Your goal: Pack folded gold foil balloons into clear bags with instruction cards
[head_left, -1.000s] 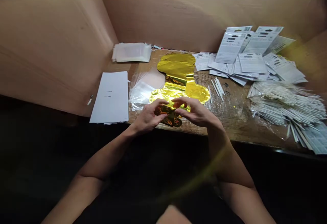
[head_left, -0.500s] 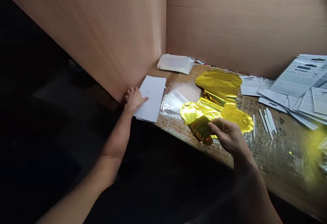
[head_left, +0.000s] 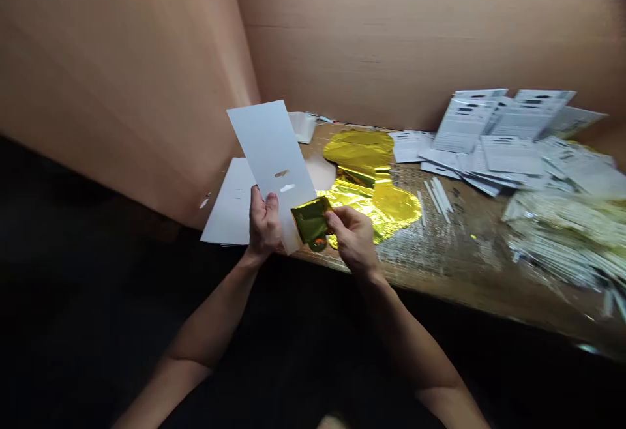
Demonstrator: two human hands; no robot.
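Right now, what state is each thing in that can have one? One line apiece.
Left hand: closed on the white card
White card: held up, tilted, slots cut through it
Right hand: pinching the small gold foil
Small gold foil: folded
Large gold foil: spread out, creased
White stack: lying flat
Short white sticks: loose
Stick bundle: heaped, blurred
Printed cards: piled, some leaning

white card [head_left: 267, 139] in left hand [head_left: 265, 225]
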